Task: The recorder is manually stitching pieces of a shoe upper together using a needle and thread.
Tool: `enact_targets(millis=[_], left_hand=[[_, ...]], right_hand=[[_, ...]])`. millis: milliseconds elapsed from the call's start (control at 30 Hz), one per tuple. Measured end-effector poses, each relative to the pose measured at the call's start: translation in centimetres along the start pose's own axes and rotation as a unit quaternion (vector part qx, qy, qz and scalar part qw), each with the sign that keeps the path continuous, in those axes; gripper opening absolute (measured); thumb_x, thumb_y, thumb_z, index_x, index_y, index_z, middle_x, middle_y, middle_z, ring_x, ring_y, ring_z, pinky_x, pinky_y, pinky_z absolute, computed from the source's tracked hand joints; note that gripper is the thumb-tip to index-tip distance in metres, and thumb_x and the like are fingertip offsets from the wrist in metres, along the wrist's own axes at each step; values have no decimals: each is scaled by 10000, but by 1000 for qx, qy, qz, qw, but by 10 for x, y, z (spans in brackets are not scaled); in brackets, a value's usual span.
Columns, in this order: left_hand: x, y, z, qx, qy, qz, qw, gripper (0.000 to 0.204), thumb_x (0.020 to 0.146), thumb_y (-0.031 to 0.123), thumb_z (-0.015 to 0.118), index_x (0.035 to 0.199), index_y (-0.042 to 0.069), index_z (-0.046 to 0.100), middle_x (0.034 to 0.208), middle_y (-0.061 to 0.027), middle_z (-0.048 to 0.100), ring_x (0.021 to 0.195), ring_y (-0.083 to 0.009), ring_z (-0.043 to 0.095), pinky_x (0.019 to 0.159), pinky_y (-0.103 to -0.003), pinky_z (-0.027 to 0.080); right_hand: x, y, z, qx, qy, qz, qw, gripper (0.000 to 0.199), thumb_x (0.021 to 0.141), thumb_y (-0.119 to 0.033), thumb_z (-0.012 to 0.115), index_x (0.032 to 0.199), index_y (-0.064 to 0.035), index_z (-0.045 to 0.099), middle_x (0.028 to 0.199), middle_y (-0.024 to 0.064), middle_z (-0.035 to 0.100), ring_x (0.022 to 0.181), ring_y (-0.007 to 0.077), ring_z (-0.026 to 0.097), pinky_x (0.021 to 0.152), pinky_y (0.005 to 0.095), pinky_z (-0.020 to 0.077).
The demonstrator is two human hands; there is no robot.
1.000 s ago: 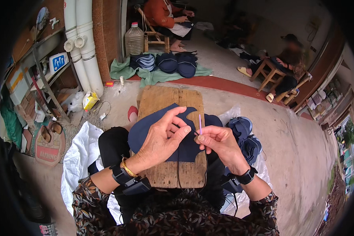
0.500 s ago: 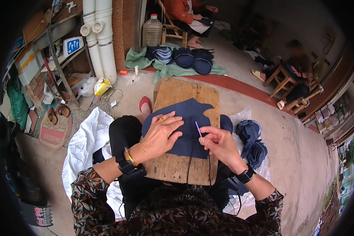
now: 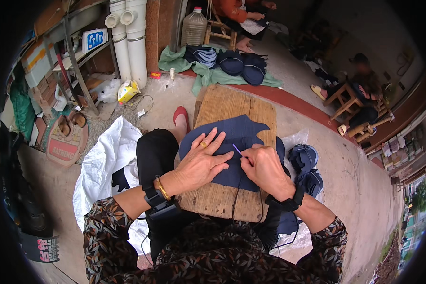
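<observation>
A dark navy piece of cloth (image 3: 241, 125) with a notched, pointed far edge lies flat on a worn wooden board (image 3: 222, 100) between my knees. My left hand (image 3: 202, 163) rests on its left part, fingers spread and palm down. In the closed fingers of my right hand (image 3: 268, 171) is a slim purple stick-like tool (image 3: 236, 149); its exact kind does not show. It slants up and left over the middle of the cloth, close to my left fingertips. My right hand covers its lower end. Dark cords hang near the board's front edge.
White sheeting (image 3: 104, 163) lies left of my leg. Bundled navy pieces (image 3: 304, 158) sit on clear plastic at the right. More navy bundles (image 3: 230, 64) lie on green cloth at the doorway, where two people sit. A metal rack (image 3: 78, 61) and white pipes (image 3: 136, 47) stand far left.
My right hand has turned over and curled tighter around the purple tool, back of the hand upward. My left hand stays spread on the cloth. The whole view has shifted a little.
</observation>
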State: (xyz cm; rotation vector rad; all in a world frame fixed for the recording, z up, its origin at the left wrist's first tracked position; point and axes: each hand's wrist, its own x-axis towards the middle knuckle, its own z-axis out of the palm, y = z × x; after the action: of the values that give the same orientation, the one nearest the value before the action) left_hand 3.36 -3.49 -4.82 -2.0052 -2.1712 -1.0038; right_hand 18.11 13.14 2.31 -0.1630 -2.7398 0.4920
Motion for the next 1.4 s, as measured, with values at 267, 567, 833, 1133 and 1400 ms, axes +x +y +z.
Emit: enact_targets(millis=[267,567,833,1133,1400], left_hand=[[1,-3,0,4,-11,7,1000,377,960,263,676,1305,113,697,1620,-229,324,1532,-407,236,1203,-550,217],[2,-6,-4,-34,1,12,999,392,898,252,764,1258,106,715,1584,-231,394,1521,-376,287,1202,-509,237],[3,-6,-3,-18,18,27,999,374,888,262,774,1226,110,723,1562,-216,430,1493,-402,329,1188,-511,270],[5,-3,-4,-9,16,23,1000,396,894,268,764,1237,80,708,1533,-263,445,1471,-427,353,1181,-512,285],[4,-3,-3,-13,27,20,999,421,874,243,795,1257,93,709,1568,-228,418,1500,-386,325,1192,-498,276]], right_hand=[[15,-2,25,-62,12,-17,998,63,780,-11,709,773,45,680,738,230,651,685,388,675,618,436,542],[56,16,6,36,-50,101,993,276,833,-213,814,742,32,728,629,170,659,571,253,652,546,392,493],[104,15,11,-15,-125,187,974,296,770,-200,852,950,14,758,819,188,741,729,266,728,661,378,566],[103,14,10,-20,-247,220,944,237,802,-232,773,884,-15,729,847,159,734,764,279,711,663,393,548],[104,33,15,-37,-224,78,971,227,773,-240,712,777,-14,689,736,206,671,742,389,673,671,462,521]])
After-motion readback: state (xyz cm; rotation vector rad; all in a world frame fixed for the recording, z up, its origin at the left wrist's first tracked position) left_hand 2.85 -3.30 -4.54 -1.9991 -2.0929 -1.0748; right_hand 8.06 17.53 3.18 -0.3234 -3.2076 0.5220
